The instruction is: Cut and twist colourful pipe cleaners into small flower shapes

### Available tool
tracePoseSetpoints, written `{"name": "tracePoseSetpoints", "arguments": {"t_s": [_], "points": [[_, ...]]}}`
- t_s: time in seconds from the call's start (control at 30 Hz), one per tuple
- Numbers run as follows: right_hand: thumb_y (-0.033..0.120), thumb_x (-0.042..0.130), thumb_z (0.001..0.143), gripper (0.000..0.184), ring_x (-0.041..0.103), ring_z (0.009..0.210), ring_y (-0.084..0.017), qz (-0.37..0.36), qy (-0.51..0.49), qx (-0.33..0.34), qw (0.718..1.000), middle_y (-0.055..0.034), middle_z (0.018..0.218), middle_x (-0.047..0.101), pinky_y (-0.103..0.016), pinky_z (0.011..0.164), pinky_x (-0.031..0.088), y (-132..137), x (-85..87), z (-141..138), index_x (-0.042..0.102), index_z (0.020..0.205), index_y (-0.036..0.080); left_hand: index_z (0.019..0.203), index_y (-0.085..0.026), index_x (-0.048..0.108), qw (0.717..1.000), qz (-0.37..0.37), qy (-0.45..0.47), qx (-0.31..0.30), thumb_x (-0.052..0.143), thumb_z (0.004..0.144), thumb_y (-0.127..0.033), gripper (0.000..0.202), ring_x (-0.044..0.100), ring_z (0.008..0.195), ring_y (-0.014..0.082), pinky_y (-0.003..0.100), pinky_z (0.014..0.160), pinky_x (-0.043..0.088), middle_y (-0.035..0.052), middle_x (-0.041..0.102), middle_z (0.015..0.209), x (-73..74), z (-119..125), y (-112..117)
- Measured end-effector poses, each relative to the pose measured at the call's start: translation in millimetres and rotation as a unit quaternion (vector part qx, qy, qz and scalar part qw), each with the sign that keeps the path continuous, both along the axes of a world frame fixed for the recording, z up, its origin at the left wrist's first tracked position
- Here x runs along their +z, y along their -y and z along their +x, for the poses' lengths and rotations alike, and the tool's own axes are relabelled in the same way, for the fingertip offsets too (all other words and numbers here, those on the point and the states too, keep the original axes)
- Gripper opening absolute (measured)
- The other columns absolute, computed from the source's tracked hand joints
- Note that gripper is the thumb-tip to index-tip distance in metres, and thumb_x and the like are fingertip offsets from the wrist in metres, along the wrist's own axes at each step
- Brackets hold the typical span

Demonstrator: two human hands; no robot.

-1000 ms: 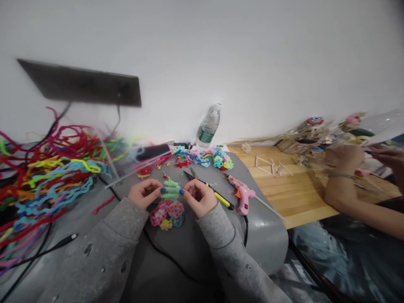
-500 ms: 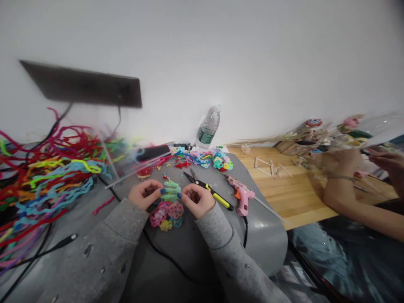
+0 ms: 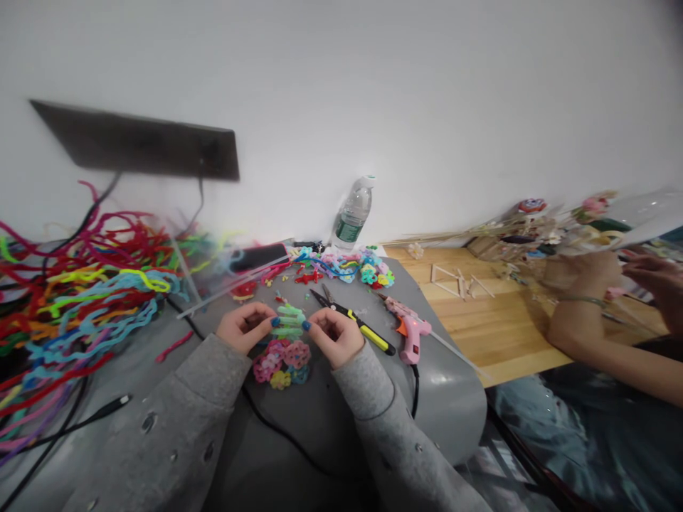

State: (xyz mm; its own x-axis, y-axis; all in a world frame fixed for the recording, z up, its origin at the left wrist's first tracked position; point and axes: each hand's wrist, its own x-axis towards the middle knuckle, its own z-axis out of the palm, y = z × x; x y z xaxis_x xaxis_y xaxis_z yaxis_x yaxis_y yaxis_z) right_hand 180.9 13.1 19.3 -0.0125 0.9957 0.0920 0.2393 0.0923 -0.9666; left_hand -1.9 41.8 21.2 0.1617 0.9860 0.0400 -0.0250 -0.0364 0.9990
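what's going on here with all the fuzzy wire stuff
A person in grey sleeves pinches a green pipe-cleaner piece between left hand and right hand, close to small pipe-cleaner flowers on the grey table. Yellow-handled pliers and a pink glue gun lie to the right. Another person's hands work farther right.

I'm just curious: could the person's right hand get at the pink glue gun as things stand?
Probably yes. The pink glue gun lies close beside the right hand, only flat yellow-handled pliers between; but the hand pinches a green pipe-cleaner piece.
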Motion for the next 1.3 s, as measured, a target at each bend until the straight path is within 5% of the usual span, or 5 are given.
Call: {"name": "tracePoseSetpoints", "arguments": {"t_s": [1.3], "points": [[0.029, 0.058, 0.069, 0.013, 0.033, 0.045, -0.007, -0.021, -0.029, 0.015, 0.999, 0.0051, 0.05, 0.044, -0.02, 0.044, 0.027, 0.8, -0.3, -0.4, 0.057, 0.068, 0.016, 0.068, -0.015, 0.064, 1.0, -0.001, -0.012, -0.009, 0.073, 0.062, -0.039, 0.026, 0.057, 0.052, 0.0108, 0.02, 0.052, 0.047, -0.0003, 0.063, 0.057, -0.2, -1.3, 0.3]]}}
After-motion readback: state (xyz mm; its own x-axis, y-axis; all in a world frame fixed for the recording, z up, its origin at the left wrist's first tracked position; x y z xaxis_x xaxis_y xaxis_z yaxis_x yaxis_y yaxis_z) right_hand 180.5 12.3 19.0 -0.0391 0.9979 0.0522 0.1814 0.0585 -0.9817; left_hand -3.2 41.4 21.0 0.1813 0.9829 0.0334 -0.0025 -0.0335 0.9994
